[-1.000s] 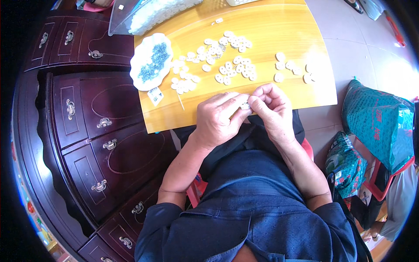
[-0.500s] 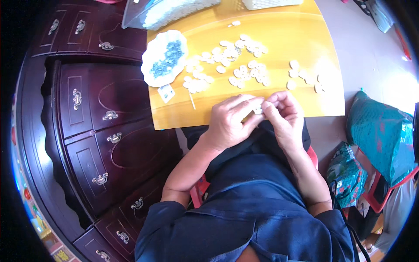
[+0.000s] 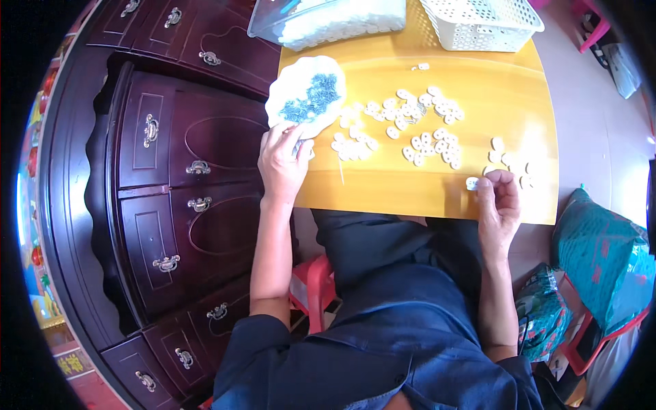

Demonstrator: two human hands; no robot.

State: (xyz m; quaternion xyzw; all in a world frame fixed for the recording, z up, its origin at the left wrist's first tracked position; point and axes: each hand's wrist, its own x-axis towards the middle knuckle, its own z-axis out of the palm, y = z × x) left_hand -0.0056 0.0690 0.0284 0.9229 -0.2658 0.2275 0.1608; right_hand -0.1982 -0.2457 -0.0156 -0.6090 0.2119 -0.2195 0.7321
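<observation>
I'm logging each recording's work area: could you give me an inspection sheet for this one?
Surface: yellow wooden table, glare at its right side.
Work pieces: small white discs in loose groups; white scalloped plate holding small dark pieces.
Clutter: thin pale stick near the discs; clear bin and white perforated basket toward the far edge.
Left hand: at the plate's near edge; grip unclear.
Right hand: pinches a small white piece.
Cables: nothing seen.
Surroundings: dark wooden cabinet on the left, teal bags on the right, red chair by the person.
</observation>
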